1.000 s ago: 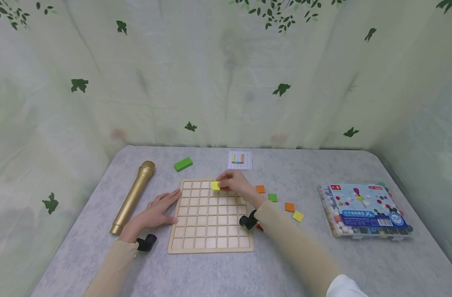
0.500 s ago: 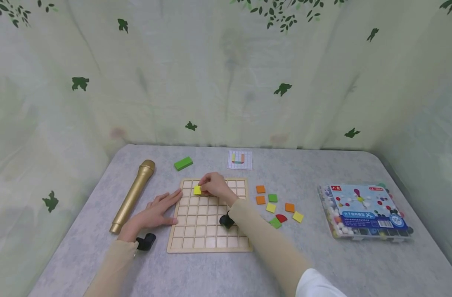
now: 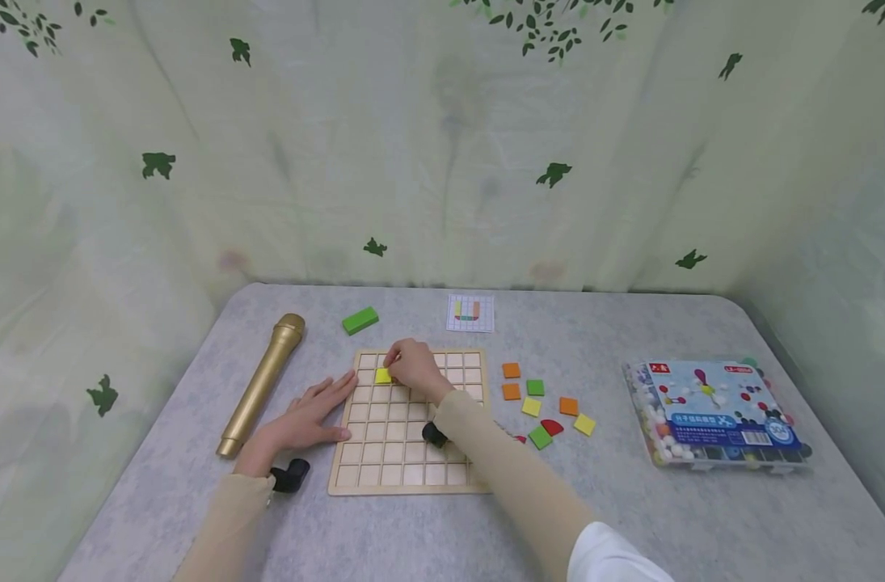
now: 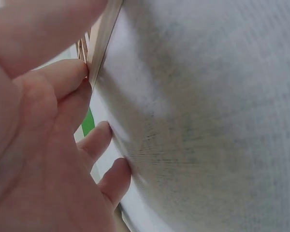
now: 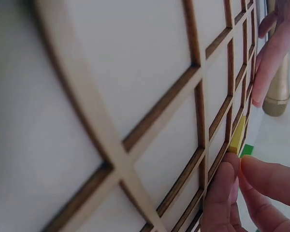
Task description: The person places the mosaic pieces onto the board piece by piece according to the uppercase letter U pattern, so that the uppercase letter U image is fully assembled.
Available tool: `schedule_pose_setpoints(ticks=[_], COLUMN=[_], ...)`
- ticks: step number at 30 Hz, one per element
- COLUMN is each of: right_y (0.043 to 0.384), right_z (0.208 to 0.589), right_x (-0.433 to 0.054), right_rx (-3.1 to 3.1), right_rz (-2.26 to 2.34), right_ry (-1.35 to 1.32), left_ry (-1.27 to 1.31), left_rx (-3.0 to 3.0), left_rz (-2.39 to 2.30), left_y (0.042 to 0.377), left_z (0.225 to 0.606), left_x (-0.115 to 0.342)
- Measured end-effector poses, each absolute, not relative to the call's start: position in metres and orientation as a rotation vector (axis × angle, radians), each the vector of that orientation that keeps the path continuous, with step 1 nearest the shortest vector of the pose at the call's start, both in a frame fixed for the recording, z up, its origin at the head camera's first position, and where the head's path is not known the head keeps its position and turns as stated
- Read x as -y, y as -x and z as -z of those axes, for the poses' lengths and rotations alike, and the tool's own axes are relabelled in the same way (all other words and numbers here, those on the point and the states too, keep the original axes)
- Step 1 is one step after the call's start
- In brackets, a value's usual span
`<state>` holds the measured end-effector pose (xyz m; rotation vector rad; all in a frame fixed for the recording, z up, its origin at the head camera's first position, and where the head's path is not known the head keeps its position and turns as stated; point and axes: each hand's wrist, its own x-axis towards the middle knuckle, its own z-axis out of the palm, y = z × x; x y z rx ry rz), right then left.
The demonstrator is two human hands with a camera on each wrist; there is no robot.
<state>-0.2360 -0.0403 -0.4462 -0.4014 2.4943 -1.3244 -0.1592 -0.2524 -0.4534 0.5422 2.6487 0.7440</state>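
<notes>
A yellow square tile (image 3: pixel 383 376) is at the upper left of the wooden grid board (image 3: pixel 410 490). My right hand (image 3: pixel 417 368) pinches its right edge between thumb and finger. In the right wrist view, the yellow tile (image 5: pixel 237 135) leans at a grid cell, with fingertips (image 5: pixel 229 158) at its near end; whether it lies fully in the cell I cannot tell. My left hand (image 3: pixel 307 416) rests at the board's left edge with fingers extended. Seen from the left wrist, the fingertips (image 4: pixel 104 129) touch the table and the board's side (image 4: pixel 102 36).
Right of the board lie several loose orange, green and yellow tiles (image 3: pixel 531 406) and red rounded pieces (image 3: pixel 551 428). Behind it are a pattern card (image 3: pixel 470 314) and a green block (image 3: pixel 360 321). A gold microphone (image 3: pixel 262 386) lies left, a boxed molecular model set (image 3: pixel 714 414) far right.
My right hand has carried the yellow tile leftward along the board from the top middle to the upper left, uncovering the loose pieces at the right. My left hand has stayed put.
</notes>
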Motion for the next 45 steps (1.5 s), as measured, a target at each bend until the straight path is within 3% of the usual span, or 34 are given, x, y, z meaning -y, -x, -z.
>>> schedule_pose_setpoints(ticks=[23, 33, 45], right_y=[0.232, 0.237, 0.220], right_z=[0.441, 0.439, 0.445], right_x=[0.012, -0.058, -0.156], right_rx=[-2.055, -1.934, -2.106], right_rz=[1.665, 1.781, 1.791], right_ry=[0.310, 0.427, 0.245], left_ry=[-0.535, -0.530, -0.557], left_rx=[-2.658, -2.649, -2.660], left_rz=[-0.762, -0.785, -0.787], left_y=[0.159, 0.161, 0.159], left_z=[0.455, 0.457, 0.457], left_x=[0.253, 0.252, 0.253])
